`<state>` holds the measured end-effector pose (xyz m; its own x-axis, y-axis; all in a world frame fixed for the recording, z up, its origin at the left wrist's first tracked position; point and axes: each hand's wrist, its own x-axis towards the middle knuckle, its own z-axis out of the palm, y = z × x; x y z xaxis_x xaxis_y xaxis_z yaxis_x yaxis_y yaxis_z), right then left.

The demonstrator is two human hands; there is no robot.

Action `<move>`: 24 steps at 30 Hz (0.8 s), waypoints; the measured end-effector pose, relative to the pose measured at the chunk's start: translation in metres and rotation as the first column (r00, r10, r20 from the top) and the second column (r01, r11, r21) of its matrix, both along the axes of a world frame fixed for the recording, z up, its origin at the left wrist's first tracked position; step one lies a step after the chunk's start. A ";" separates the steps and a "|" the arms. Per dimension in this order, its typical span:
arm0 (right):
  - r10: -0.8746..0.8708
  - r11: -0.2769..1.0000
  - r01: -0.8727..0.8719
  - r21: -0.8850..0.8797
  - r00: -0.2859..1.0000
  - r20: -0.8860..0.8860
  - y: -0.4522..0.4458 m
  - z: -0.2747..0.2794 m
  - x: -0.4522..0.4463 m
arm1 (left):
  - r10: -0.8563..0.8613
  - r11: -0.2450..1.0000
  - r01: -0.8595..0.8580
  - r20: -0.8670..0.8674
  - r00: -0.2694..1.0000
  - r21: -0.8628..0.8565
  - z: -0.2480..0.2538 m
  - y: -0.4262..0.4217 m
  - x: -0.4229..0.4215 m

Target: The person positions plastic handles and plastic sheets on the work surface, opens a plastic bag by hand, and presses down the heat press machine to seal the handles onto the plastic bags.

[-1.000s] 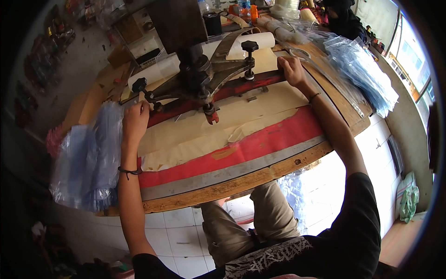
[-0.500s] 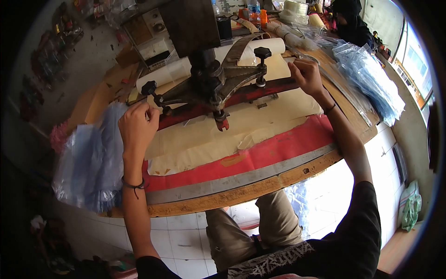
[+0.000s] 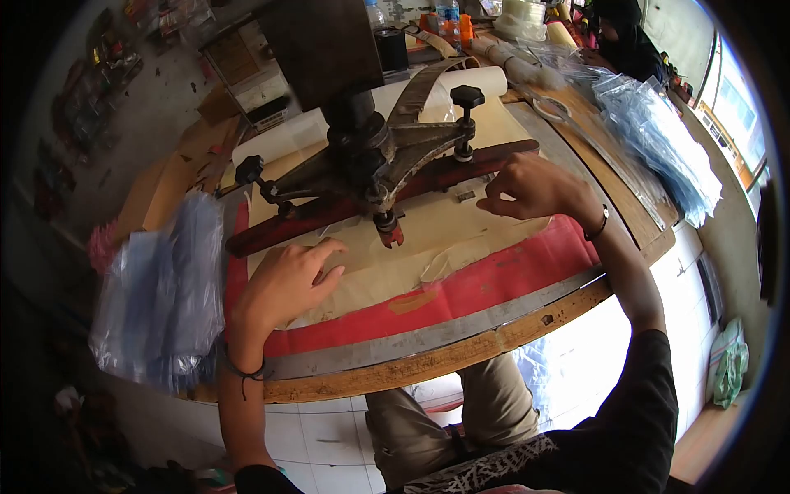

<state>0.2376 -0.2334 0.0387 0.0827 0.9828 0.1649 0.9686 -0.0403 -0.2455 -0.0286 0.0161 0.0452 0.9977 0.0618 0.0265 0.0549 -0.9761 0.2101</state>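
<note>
A machine head with metal arms [image 3: 420,156] and black knobs stands over a long red bar [image 3: 321,216] at the middle of the worktable. Beneath it lies a cream sheet [image 3: 395,267] on a red sheet [image 3: 510,267]. My left hand [image 3: 288,280] hovers above the left part of the cream sheet, thumb and fingers apart, holding nothing. On the other side, my right hand [image 3: 535,189] is by the right end of the bar, fingers loosely bent with a gap at the thumb; nothing shows in it. A small metal piece [image 3: 467,196] lies close to its fingertips.
Clear plastic sleeves are stacked at the left [image 3: 160,305] and at the right [image 3: 658,144]. A metal ruler [image 3: 609,156] lies along the right side. Behind the bar are a white roll [image 3: 481,81] and a black cup [image 3: 391,49]. A person in dark clothing [image 3: 621,45] is at the back right.
Both hands have left the ends of the red bar and come inward and nearer to me. Their closed fingers have loosened. The bar's left end is now uncovered.
</note>
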 end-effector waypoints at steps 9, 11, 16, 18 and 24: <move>-0.253 0.883 0.193 -0.427 0.964 -0.087 0.008 -0.002 -0.011 | 0.111 0.974 -0.096 -0.062 0.992 0.205 -0.027 0.001 0.002; -0.265 0.868 0.210 -0.449 0.962 -0.063 0.007 0.003 -0.017 | 0.093 0.964 -0.085 -0.016 0.996 0.251 -0.031 0.002 0.003; -0.276 0.875 0.230 -0.425 0.960 -0.049 0.002 0.005 -0.026 | 0.164 0.963 -0.151 -0.037 0.986 0.224 -0.028 -0.005 0.008; -0.253 0.886 0.223 -0.407 0.967 -0.022 -0.001 0.004 -0.028 | 0.184 0.965 -0.172 -0.043 0.982 0.197 -0.030 -0.004 0.010; -0.348 0.828 0.357 -0.432 0.932 0.103 0.002 0.001 -0.035 | 0.144 0.972 -0.146 0.026 0.989 0.183 -0.043 0.002 0.013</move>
